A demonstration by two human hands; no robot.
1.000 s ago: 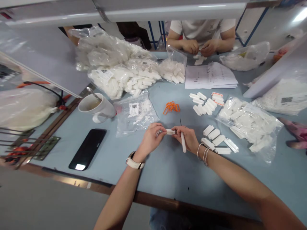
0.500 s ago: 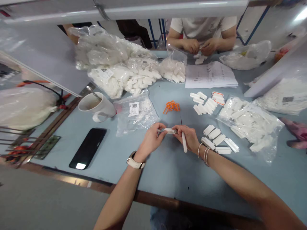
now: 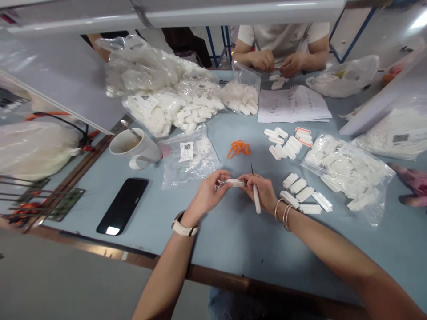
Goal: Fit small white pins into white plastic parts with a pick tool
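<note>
Between both hands is a small white plastic part (image 3: 235, 182), long and narrow, held level above the table. My left hand (image 3: 209, 192) is closed on its left end. The fingertips of my right hand (image 3: 262, 190) pinch its right end, and the same hand carries a white-handled tool (image 3: 256, 199) with a thin dark pointed tip sticking up past the fingers. Beyond my hands lies a small heap of orange rectangular rings (image 3: 239, 149). To the right of my right hand are several loose white parts (image 3: 298, 189), with another group of white parts (image 3: 286, 146) farther back.
A clear bag of white parts (image 3: 350, 171) lies at the right, a flatter clear bag (image 3: 191, 155) left of the rings. A mug with a spoon (image 3: 147, 151) and a black phone (image 3: 122, 206) stand left. Papers (image 3: 293, 104) lie before a co-worker's hands (image 3: 290, 66).
My left hand and wrist have shifted slightly left, and the white part has turned a little in my fingers. The co-worker's hands have moved slightly.
</note>
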